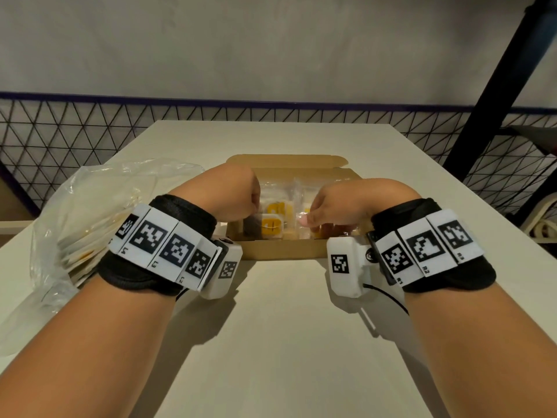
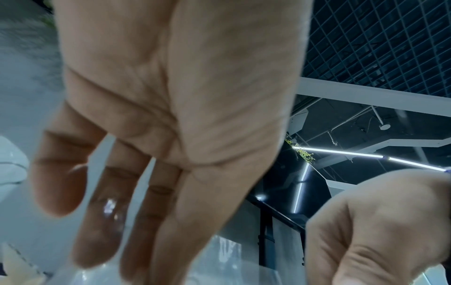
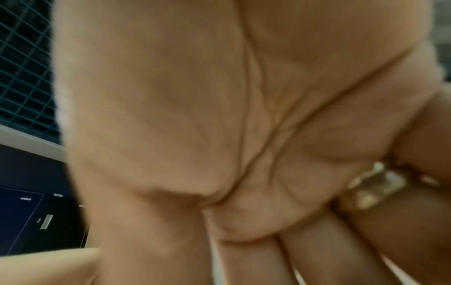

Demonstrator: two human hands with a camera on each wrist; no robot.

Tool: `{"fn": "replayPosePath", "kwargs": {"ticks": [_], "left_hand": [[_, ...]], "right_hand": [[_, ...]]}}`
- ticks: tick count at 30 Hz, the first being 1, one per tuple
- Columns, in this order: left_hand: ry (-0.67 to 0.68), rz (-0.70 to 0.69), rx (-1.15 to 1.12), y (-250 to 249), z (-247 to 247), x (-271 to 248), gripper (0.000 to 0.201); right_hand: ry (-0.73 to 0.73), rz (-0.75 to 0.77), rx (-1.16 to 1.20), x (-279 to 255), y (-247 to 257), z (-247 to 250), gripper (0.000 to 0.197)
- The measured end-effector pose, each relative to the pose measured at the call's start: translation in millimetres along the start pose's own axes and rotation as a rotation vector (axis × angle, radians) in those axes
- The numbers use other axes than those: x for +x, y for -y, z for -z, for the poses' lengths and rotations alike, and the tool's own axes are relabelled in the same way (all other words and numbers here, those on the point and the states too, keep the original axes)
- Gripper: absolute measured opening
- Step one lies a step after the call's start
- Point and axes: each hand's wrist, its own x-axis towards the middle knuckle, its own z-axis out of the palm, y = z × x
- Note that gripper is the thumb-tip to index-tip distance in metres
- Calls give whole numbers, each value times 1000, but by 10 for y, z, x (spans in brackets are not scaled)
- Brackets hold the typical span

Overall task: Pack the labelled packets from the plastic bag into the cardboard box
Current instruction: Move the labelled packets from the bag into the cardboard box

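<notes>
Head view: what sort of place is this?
Probably an office or studio packing desk: plain pale table, wire-mesh panel along the wall, open grid ceiling with strip lights.

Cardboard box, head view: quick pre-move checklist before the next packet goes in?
1. Brown cardboard box lid folded back, opening up: ok.
2. Clear packets with yellow labels already lying inside the box: ok.
3. Crumpled clear plastic bag beside the box on the person's left, within reach, with packets in it: ok.
4. Left hand free for the next pick: cannot tell; it is over the box, fingertips hidden by clear film.
5. Right hand free: cannot tell; fingers curled down at the packets.
6. Room left in the box: cannot tell; hands cover much of it.
</notes>
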Motion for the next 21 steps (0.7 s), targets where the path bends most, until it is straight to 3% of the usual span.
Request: {"fn": "replayPosePath", "kwargs": {"ticks": [6,10,13,16,21], "left_hand": [[-59,6,15,10,-33,28,6],[-126,-19,72,-18,-41,25,28],[-164,-61,35,-104,17,-29,24],[-25,-142,-37,-172,65,-70,11],[378,-115,148,-227,-29,-62,30]], "right_hand": [[65,-76,-120,-2,18,-26,54],[64,-97,-88,6,-7,-9,46],[49,-91,-117,-4,-13,-6,43],[63,-77,-117,-6,9,-4,41],[87,-90,-121,-14,11,5,36]]}}
